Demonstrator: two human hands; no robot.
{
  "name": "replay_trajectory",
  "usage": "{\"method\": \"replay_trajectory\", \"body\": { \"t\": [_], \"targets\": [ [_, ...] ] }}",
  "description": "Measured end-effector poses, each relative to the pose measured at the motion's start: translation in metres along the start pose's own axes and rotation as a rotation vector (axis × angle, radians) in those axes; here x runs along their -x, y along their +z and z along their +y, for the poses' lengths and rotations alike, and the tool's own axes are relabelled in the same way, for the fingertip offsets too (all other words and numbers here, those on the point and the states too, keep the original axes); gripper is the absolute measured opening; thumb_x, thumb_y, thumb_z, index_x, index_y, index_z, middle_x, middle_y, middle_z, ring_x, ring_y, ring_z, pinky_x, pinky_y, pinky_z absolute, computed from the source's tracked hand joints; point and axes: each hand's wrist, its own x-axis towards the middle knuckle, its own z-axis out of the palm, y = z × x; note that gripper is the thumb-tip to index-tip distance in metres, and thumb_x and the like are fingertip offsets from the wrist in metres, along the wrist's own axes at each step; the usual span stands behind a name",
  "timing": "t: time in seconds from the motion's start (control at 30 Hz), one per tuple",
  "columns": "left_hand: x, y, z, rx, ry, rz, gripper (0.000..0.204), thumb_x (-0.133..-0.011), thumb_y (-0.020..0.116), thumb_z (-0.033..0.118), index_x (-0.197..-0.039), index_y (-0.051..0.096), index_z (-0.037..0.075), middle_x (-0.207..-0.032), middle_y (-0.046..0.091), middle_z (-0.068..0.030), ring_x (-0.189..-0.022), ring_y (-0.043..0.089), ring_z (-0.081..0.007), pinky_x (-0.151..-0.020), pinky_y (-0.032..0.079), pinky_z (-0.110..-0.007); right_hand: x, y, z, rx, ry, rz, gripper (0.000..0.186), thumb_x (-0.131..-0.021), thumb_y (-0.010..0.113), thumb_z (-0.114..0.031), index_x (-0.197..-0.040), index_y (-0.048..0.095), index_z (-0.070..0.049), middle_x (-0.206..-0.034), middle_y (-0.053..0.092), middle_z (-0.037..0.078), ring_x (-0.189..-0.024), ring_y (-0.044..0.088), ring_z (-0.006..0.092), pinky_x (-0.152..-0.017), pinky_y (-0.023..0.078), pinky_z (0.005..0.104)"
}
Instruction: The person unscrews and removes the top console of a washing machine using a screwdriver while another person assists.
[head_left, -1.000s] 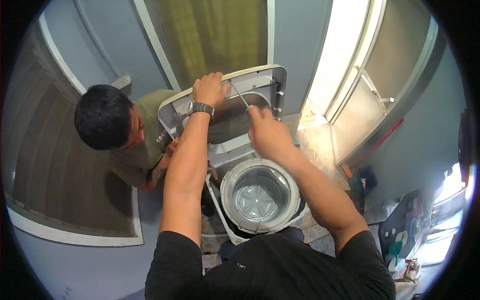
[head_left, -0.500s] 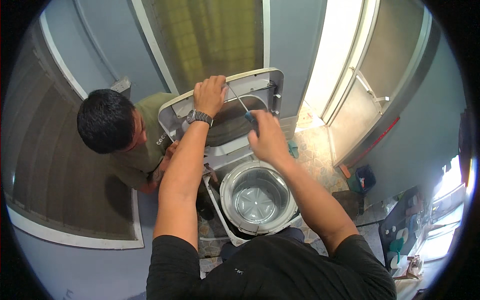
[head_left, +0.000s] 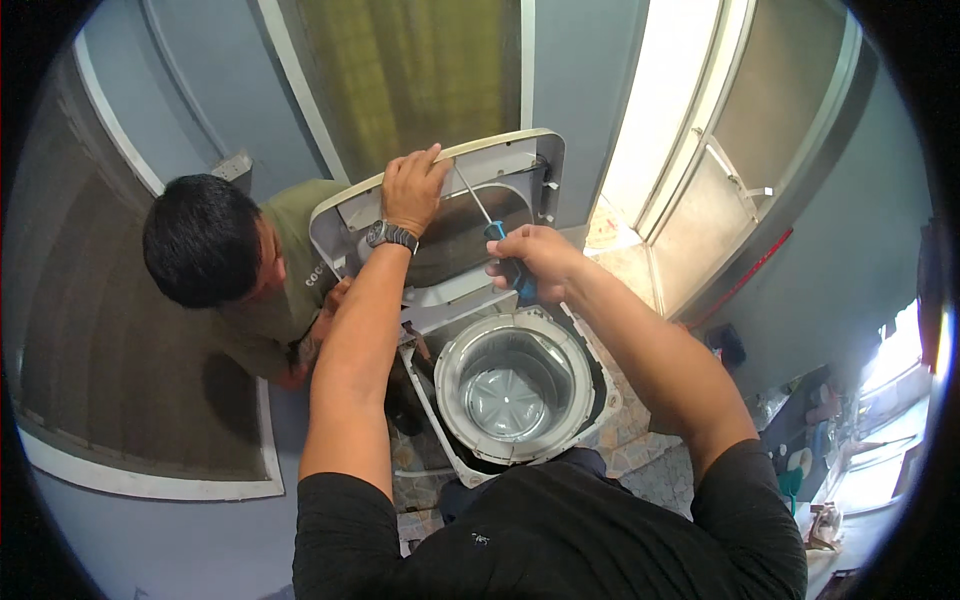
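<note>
A washing machine's top cover (head_left: 522, 155) is tilted up on edge with its underside facing me. My left hand (head_left: 410, 195), a watch on its wrist, grips the cover's upper rim with the fingers over the edge. In my right hand (head_left: 545, 258) is a screwdriver (head_left: 497, 231) with a blue and black handle. Its long shaft points up and left, the tip at the cover's underside near the upper rim, beside my left hand. Below my arms is the open machine with its round wash tub (head_left: 508, 400).
At the left, another person (head_left: 205, 240) in a green shirt leans in, a hand by the cover's lower left corner. Behind the cover is a window with a yellow-green curtain (head_left: 410, 80). An open door (head_left: 735, 170) stands at the right, and a dark bin (head_left: 727, 343) sits by the wall.
My right hand has turned on the screwdriver's handle, showing more of the handle, and its forearm has swung right. My left hand stays on the rim.
</note>
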Motion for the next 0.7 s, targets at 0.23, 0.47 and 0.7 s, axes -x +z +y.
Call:
{"method": "replay_trajectory", "body": {
  "t": [0.23,0.47,0.7],
  "targets": [
    [0.004,0.004,0.004,-0.059,0.007,0.067,0.027,-0.084,0.073,0.017,-0.111,0.071,0.02,-0.125,0.068,-0.002,-0.111,0.064,-0.022,-0.094,0.047,-0.04,-0.003,-0.005,-0.018,-0.158,0.136,-0.102,0.024,-0.102,0.055,-0.015,-0.124,0.052,-0.005,-0.098,0.064,0.013,-0.082,0.065,0.022,-0.066,0.06,0.0372],
    [0.004,0.006,0.01,-0.014,-0.053,0.108,0.021,-0.085,0.074,0.018,-0.106,0.073,0.017,-0.126,0.068,-0.0035,-0.113,0.063,-0.022,-0.095,0.045,-0.041,-0.002,0.01,-0.029,0.165,-0.025,-0.05,0.034,-0.092,0.075,-0.028,-0.116,0.064,-0.005,-0.097,0.059,0.01,-0.065,0.061,0.0167,-0.058,0.056,0.0294],
    [0.003,0.014,0.024,-0.028,-0.132,0.14,0.022,-0.088,0.074,0.019,-0.108,0.072,0.014,-0.131,0.065,-0.0045,-0.118,0.06,-0.0233,-0.101,0.04,-0.043,-0.036,-0.008,-0.021,0.047,0.049,0.017,0.023,-0.096,0.057,-0.022,-0.094,0.069,-0.002,-0.076,0.058,0.008,-0.056,0.059,0.0187,-0.048,0.055,0.0324]
  ]
}}
